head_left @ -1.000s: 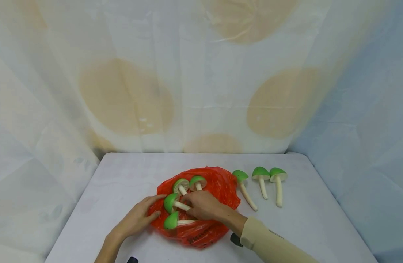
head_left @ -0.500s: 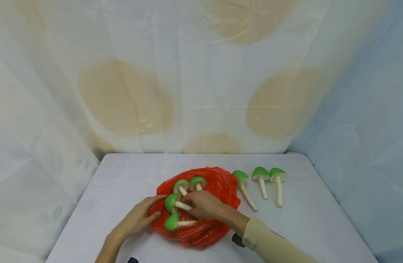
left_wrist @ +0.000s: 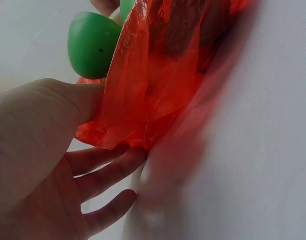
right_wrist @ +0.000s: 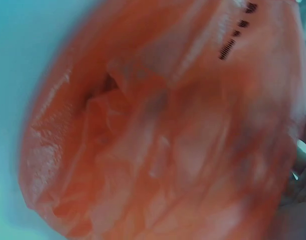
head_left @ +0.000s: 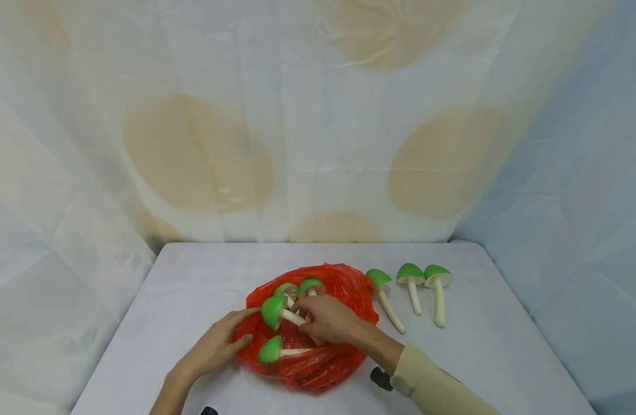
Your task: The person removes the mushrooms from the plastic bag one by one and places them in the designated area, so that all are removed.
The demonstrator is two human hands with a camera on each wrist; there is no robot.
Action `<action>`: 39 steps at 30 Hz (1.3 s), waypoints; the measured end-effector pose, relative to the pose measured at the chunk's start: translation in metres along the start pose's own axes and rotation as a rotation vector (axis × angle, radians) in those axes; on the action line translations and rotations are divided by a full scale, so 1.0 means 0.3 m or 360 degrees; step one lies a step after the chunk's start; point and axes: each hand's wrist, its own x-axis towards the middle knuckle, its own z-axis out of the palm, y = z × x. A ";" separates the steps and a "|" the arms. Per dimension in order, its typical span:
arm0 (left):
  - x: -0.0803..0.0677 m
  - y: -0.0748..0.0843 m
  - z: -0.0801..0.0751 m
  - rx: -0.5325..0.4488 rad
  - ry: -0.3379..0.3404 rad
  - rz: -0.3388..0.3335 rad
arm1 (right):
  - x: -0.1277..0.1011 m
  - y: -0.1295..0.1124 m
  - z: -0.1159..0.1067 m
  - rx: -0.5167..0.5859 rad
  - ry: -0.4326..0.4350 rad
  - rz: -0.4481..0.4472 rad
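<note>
Mushroom, green cap and pale stem, lifted just above the red plastic bag, stem pinched in the curled fingers of the right hand. It looks like a light moulded toy: probably stiff, smooth-capped, not fragile; the slim stem is the natural place to grip, the rounded cap likely to slip. Left hand lies at the bag's left edge, fingers fairly straight and spread, pressing the thin film against the tabletop; the left wrist view shows the film bunched against the palm with a green cap close behind. The bag looks soft, crinkly and slippery, likely to shift unless held down. Count: seven mushrooms in all. Four at the bag: the held one, one lying on its side near the front, two at the back. Three more lie in a row on the tabletop right of the bag, caps away from the person. One bag. Right wrist view is a blur of red plastic only.
</note>
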 end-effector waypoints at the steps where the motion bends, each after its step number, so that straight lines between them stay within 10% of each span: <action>1: 0.000 0.000 0.000 0.0005 0.0002 0.0006 | -0.005 0.000 -0.007 0.0020 0.0016 -0.0003; 10: -0.002 -0.002 0.000 -0.0001 0.0001 0.0021 | -0.065 0.015 -0.072 0.0361 0.0112 -0.0018; 17: -0.002 -0.006 0.001 -0.0030 -0.0002 -0.0015 | -0.100 0.018 -0.139 0.0164 0.0332 -0.0105; 39: 0.004 -0.013 0.003 -0.0035 -0.0021 -0.0039 | -0.257 0.211 -0.301 0.0306 0.0728 0.0122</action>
